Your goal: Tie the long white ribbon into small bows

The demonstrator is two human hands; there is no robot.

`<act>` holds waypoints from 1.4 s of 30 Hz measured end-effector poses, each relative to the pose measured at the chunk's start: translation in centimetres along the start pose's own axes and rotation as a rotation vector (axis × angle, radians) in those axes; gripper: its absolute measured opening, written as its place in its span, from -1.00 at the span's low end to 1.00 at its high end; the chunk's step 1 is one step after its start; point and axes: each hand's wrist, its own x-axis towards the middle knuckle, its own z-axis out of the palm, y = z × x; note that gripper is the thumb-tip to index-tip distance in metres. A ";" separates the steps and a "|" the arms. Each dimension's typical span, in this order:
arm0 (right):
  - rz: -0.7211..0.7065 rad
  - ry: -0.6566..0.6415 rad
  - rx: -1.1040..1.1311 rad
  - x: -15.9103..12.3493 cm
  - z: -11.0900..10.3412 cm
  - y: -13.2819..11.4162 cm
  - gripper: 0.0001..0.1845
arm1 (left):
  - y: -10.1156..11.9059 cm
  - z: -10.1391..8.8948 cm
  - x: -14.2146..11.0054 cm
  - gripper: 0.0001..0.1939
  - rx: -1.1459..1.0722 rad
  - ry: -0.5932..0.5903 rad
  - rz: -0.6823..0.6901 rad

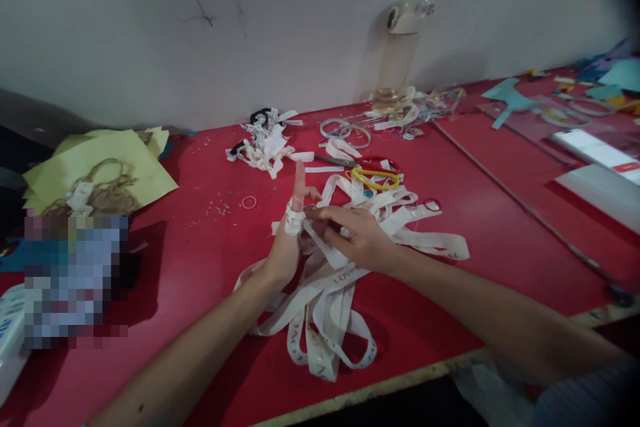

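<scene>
My left hand [286,247] is raised edge-on over the red table [200,260], index finger pointing up with white ribbon wound around it [294,219]. My right hand [356,235] pinches the ribbon's free strand right beside that finger. Under both hands lies a loose tangle of white printed ribbon [325,307] that spreads toward the table's front edge and to the right.
Red-and-yellow-handled scissors [373,172] lie behind the ribbon pile. A heap of knotted white ribbon pieces [265,143] sits further back, with clear rings [345,130] and a glass bottle [400,60] by the wall. Yellow paper sheets [100,173] lie at left, paper scraps at right.
</scene>
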 end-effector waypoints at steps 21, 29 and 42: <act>-0.059 0.213 -0.041 0.0 0.1 -0.3 -0.84 | 0.5 -0.1 -0.7 -0.57 0.376 -0.052 0.184; -0.090 0.248 -0.096 -0.1 0.1 -0.4 -0.96 | 0.4 0.0 -0.8 -0.60 0.448 -0.090 0.261; -0.025 0.206 -0.026 -0.2 0.3 -0.1 -0.84 | 1.2 0.3 -0.8 -0.61 0.345 -0.128 0.154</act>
